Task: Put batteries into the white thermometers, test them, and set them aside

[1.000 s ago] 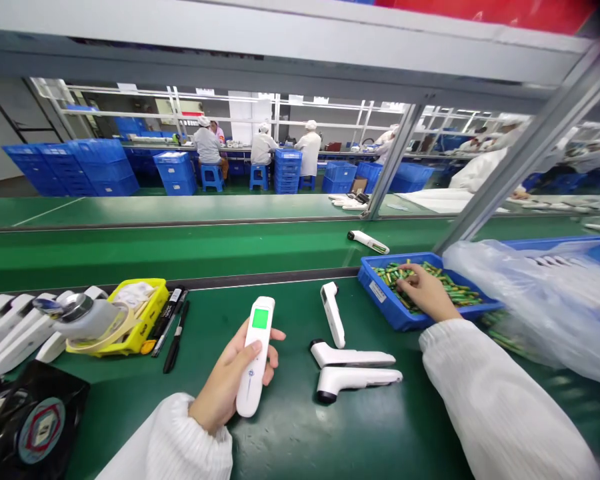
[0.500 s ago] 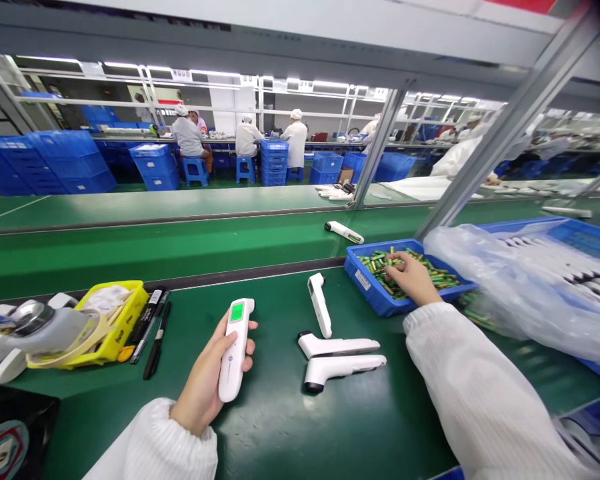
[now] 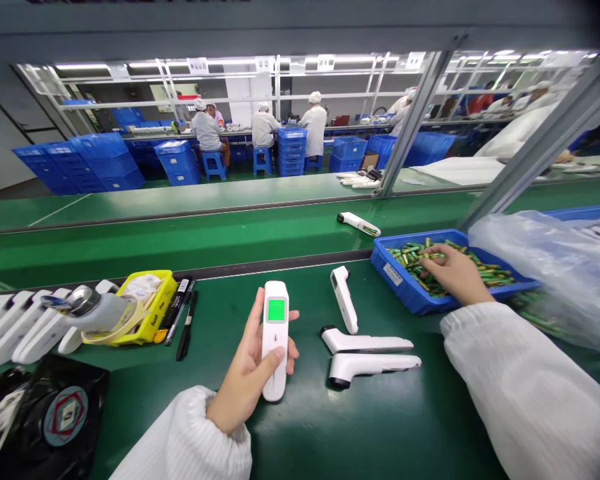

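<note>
Head view: left grip (image 3: 246,379) clasps white thermometer (image 3: 276,327), thumb across front; right grip (image 3: 454,272) at batteries (image 3: 409,257), closure unclear.

There was only one view, and it came from a camera worn on the head of the person. It looked forward and down over the green counter (image 3: 300,427), from above the near side. The two hands, left (image 3: 253,373) and right (image 3: 455,273), were seen from close, with the sleeves entering from the bottom and the right side. Behind the counter, the view reached far into the room, to the stacked blue crates (image 3: 107,163) and the seated people (image 3: 207,130).
</note>
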Demonstrator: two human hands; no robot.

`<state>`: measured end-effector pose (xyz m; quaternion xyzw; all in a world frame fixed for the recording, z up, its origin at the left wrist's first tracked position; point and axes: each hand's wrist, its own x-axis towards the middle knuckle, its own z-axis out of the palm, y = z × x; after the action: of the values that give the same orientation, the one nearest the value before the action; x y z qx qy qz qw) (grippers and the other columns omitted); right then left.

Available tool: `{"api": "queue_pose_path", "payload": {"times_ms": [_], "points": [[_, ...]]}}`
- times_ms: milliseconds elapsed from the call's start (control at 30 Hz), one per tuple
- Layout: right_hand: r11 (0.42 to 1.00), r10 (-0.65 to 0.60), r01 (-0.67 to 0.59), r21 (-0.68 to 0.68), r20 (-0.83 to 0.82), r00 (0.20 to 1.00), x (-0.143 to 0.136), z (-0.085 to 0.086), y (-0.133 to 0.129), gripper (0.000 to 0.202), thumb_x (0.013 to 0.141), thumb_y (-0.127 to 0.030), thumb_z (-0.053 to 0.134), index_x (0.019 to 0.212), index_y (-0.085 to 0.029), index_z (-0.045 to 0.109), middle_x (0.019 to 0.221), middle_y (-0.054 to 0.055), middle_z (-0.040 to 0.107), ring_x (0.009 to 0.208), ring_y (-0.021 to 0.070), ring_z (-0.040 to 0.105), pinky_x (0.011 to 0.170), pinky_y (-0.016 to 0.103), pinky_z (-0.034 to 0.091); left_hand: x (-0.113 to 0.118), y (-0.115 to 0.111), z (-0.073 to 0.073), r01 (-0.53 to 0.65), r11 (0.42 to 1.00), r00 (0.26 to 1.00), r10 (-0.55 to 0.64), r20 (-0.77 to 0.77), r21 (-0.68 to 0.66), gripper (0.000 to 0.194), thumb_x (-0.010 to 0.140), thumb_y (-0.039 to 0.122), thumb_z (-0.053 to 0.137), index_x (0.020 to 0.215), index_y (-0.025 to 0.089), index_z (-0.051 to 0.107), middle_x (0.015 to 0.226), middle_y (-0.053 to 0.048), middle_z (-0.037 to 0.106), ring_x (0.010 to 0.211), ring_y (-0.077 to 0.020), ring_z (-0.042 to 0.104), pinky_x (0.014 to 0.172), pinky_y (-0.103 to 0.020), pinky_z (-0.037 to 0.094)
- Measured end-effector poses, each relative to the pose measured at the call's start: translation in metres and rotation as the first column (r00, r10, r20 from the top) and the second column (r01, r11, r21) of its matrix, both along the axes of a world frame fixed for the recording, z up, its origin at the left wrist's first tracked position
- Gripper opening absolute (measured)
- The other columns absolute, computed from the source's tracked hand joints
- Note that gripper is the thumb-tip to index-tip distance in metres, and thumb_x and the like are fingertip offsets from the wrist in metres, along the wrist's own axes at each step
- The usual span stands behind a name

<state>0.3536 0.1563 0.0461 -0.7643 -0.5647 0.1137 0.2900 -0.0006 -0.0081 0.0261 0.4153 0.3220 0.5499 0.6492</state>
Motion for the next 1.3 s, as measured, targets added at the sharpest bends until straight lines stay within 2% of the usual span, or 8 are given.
{"api": "queue_pose_path", "payload": {"times_ms": [533,700,833,967,1067,1133,1200,1300], "points": [[0.998,0.044,-0.048,0.031,0.126,0.991,0.006,-0.009,0.007,0.024,0.073,-0.019,0.061,0.096,-0.015,0.064,0.065,0.003,0.061,0.061,0.0186,0.055,0.063,0.027,0.037,0.002,-0.003,-0.001,-0.013,0.998,0.999,0.015,-0.029,0.065,0.074,0.088,0.022,0.052,0.142,0.045,0.007,0.124,-0.008,0.052,0.067,-0.0097,0.052,0.064,-0.028,0.046],[0.995,0.055,-0.068,0.08,0.156,0.986,0.006,-0.012,0.004,0.027,0.078,-0.023,0.057,0.104,-0.017,0.063,0.074,0.006,0.063,0.064,0.0215,0.054,0.066,0.032,0.038,0.001,-0.004,0.0,0.0,0.999,1.0,0.001,-0.022,0.043,0.075,0.087,0.026,0.052,0.142,0.045,0.005,0.139,-0.008,0.041,0.078,-0.0143,0.052,0.07,-0.033,0.045],[0.987,0.053,-0.08,0.138,0.19,0.98,0.002,-0.009,0.001,0.012,0.075,-0.021,0.056,0.084,-0.02,0.064,0.077,0.01,0.063,0.068,0.0261,0.055,0.064,0.034,0.037,-0.001,-0.006,0.002,0.014,0.999,1.0,-0.013,-0.011,0.047,0.073,0.088,0.028,0.05,0.142,0.046,0.005,0.141,-0.007,0.038,0.077,-0.0143,0.05,0.072,-0.034,0.044],[0.95,0.0,-0.062,0.305,0.2,0.98,-0.016,0.0,-0.013,0.015,0.081,-0.023,0.047,0.081,-0.021,0.061,0.093,0.014,0.061,0.078,0.0273,0.055,0.071,0.036,0.039,-0.003,-0.006,0.003,0.03,0.998,0.999,-0.032,0.027,0.061,0.071,0.089,0.027,0.047,0.142,0.045,0.004,0.138,-0.008,0.041,0.073,-0.013,0.05,0.071,-0.034,0.043],[0.902,0.147,-0.147,0.406,0.03,0.989,-0.053,0.01,-0.037,0.02,0.084,-0.031,0.045,0.091,-0.02,0.061,0.083,0.01,0.062,0.067,0.0226,0.054,0.066,0.034,0.042,-0.004,-0.005,0.003,0.023,0.998,0.999,-0.026,0.038,0.059,0.072,0.089,0.027,0.047,0.143,0.043,0.002,0.138,-0.008,0.042,0.074,-0.0133,0.052,0.074,-0.035,0.044],[0.876,0.323,-0.266,0.402,-0.08,0.943,-0.087,0.016,-0.059,0.024,0.084,-0.038,0.045,0.09,-0.021,0.06,0.073,0.005,0.062,0.06,0.0189,0.054,0.056,0.029,0.043,-0.005,-0.004,0.003,0.012,0.998,0.999,-0.014,0.041,0.059,0.073,0.089,0.027,0.048,0.144,0.041,0.002,0.141,-0.008,0.04,0.08,-0.0144,0.053,0.078,-0.034,0.044],[0.831,0.543,-0.452,0.325,-0.295,0.786,-0.125,0.02,-0.084,0.025,0.085,-0.042,0.047,0.088,-0.02,0.06,0.066,0.002,0.059,0.052,0.0155,0.049,0.048,0.025,0.038,-0.005,-0.003,0.004,-0.01,0.998,0.999,0.008,0.032,0.064,0.073,0.089,0.027,0.048,0.144,0.039,0.003,0.14,-0.008,0.042,0.084,-0.0146,0.054,0.082,-0.033,0.043],[0.661,0.705,-0.732,0.165,-0.469,0.532,-0.174,0.018,-0.118,0.03,0.086,-0.046,0.05,0.078,-0.019,0.058,0.06,0.0,0.053,0.053,0.0136,0.047,0.048,0.024,0.034,-0.006,-0.002,0.006,-0.071,0.995,0.997,0.068,0.046,0.076,0.073,0.088,0.028,0.049,0.144,0.041,0.004,0.141,-0.006,0.043,0.093,-0.0157,0.057,0.091,-0.033,0.04]]}}
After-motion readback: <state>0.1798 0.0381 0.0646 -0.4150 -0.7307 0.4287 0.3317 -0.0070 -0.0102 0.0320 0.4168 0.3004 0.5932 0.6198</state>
